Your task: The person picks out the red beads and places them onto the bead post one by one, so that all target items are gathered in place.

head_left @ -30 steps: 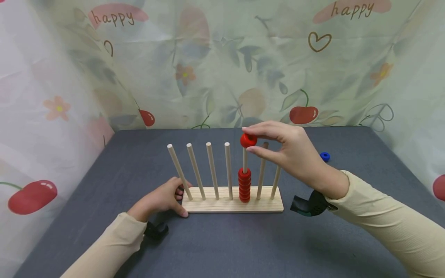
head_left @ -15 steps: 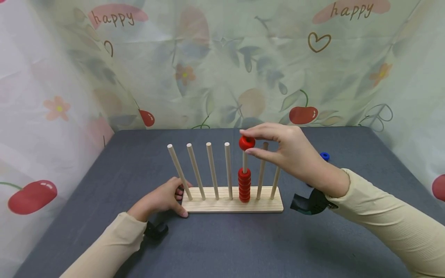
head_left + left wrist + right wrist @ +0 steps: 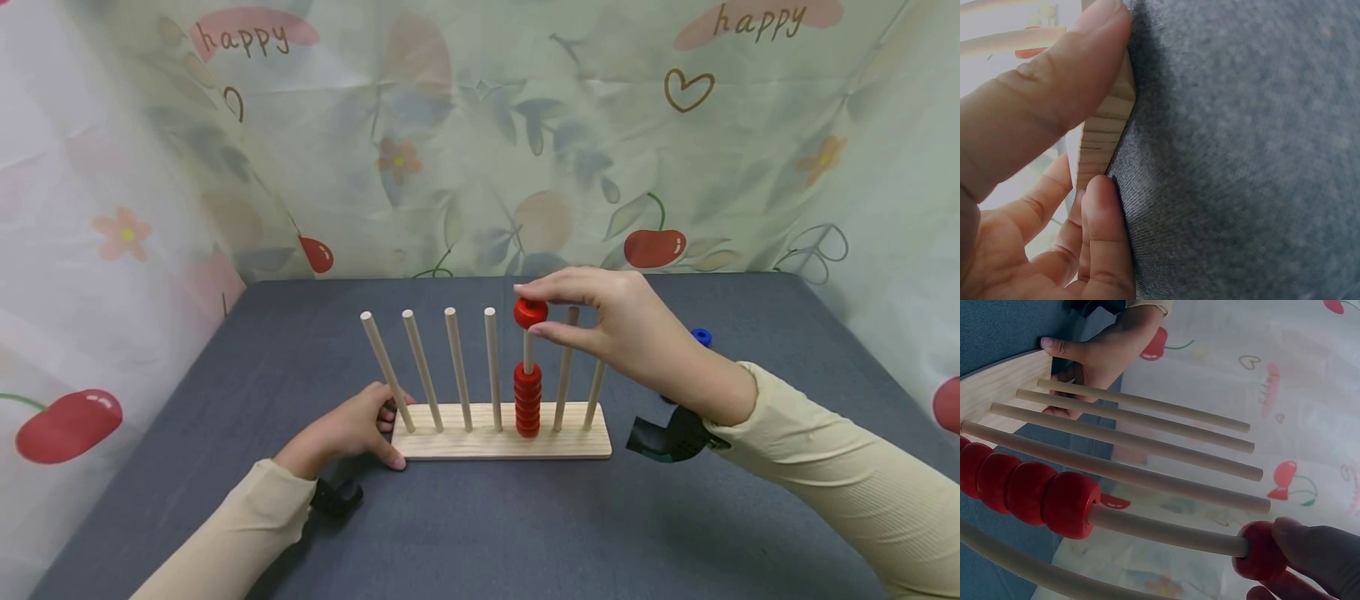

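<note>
My right hand (image 3: 611, 312) pinches a red bead (image 3: 530, 313) between thumb and fingers. In the right wrist view that bead (image 3: 1261, 551) sits around the tip of a wooden peg (image 3: 1166, 531). Lower on the same peg is a stack of several red beads (image 3: 528, 400), with bare peg between stack and held bead. My left hand (image 3: 352, 425) grips the left end of the pale wooden base (image 3: 472, 447), thumb at the front corner. The left wrist view shows thumb and fingers around the base's end (image 3: 1100, 140).
Several bare pegs (image 3: 456, 367) rise from the base on both sides of the beaded one. A blue bead (image 3: 701, 337) lies on the dark grey table (image 3: 480, 525), behind my right forearm. A printed curtain (image 3: 480, 167) closes off the back and sides.
My right hand has lowered the red bead slightly and shifted it a little left, onto the peg's top. The left hand and the base have stayed in place.
</note>
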A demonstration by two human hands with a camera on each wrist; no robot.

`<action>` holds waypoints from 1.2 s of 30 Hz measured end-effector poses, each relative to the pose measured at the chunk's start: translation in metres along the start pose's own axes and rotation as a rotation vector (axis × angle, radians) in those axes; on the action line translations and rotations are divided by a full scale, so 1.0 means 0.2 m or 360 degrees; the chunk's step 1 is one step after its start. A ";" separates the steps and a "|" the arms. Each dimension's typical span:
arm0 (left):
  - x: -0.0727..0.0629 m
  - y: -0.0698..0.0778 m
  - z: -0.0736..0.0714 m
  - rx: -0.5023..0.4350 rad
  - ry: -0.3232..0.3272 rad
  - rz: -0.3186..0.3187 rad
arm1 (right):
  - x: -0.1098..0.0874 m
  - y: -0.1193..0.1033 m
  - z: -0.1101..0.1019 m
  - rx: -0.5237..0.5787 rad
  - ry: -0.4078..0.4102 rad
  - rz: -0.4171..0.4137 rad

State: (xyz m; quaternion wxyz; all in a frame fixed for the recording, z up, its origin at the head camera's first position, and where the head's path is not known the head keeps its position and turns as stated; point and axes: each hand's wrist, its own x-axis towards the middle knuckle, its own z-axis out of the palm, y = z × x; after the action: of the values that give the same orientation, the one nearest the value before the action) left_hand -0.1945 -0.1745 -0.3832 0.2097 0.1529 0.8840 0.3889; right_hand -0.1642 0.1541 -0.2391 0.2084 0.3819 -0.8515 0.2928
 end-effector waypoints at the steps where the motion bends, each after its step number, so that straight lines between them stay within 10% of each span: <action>1: 0.00 0.00 0.00 -0.0002 0.0000 0.0004 | 0.00 0.00 0.00 -0.0003 -0.0005 0.0000; 36: 0.01 -0.01 0.00 0.0016 0.0035 -0.0025 | 0.00 0.00 -0.01 0.0008 -0.0018 0.0027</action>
State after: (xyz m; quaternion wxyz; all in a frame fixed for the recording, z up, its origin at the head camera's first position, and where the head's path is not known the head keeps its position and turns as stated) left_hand -0.1954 -0.1749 -0.3852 0.2022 0.1427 0.8894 0.3843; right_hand -0.1631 0.1555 -0.2377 0.2001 0.3769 -0.8551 0.2945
